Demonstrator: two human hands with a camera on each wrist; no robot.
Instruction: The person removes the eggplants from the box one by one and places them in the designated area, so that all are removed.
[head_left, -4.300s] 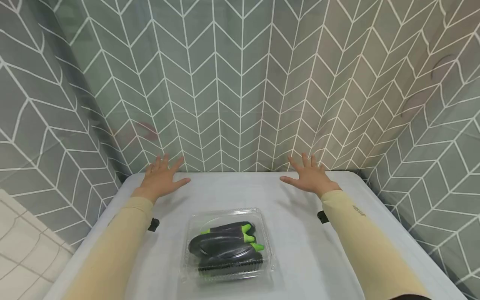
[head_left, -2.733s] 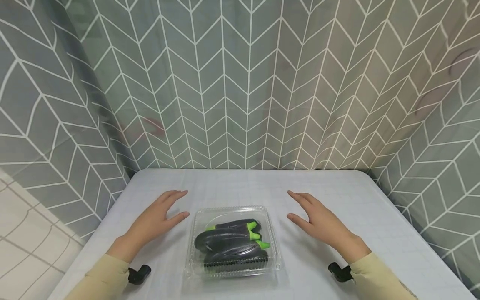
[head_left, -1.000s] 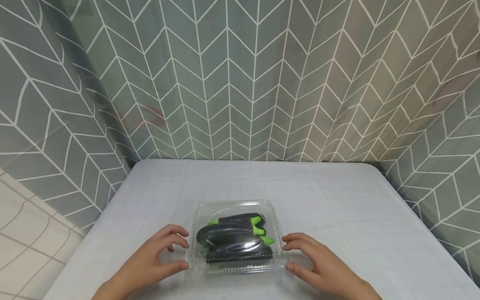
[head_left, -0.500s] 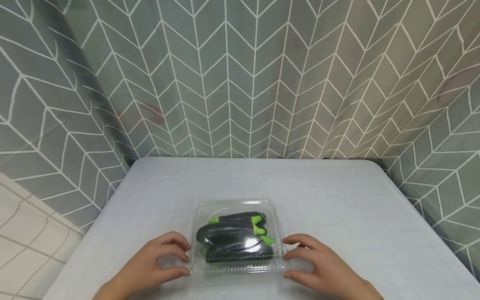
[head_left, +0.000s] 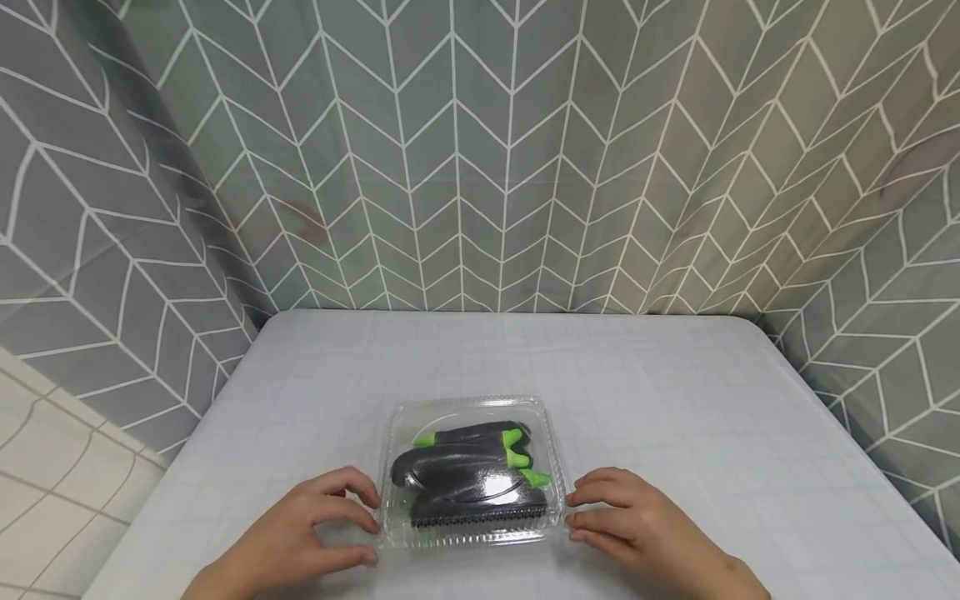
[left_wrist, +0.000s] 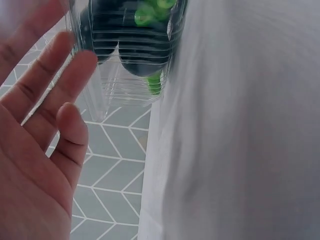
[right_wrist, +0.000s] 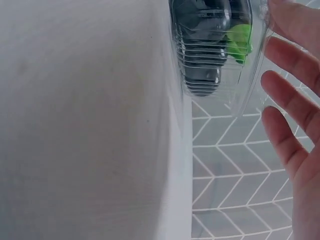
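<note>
A clear, hinged plastic container (head_left: 406,427) lies closed on the table, with several dark eggplants (head_left: 450,468) with green stems inside. At its left side is my left hand (head_left: 296,529), fingers loosely bent and tips by the rim. My right hand (head_left: 648,527) is at the opposite side, its fingertips touching or very close to the edge. In the left wrist view, fingers of the left hand (left_wrist: 37,140) reach the container's edge (left_wrist: 107,87) while the thumb is free of it. The right wrist view has spread, relaxed fingers beside the container (right_wrist: 237,75).
A white cloth covers the table (head_left: 675,392), whose back corners are rounded. Grey curtains (head_left: 480,167) with white chevron lines hang behind it and on both sides. Pale tiles (head_left: 52,475) show at the lower left.
Both hands, earlier stretched out flat toward the table's back edge, have come back to the container's two sides. Most recently the right fingers have drawn closer together. The container stays in place.
</note>
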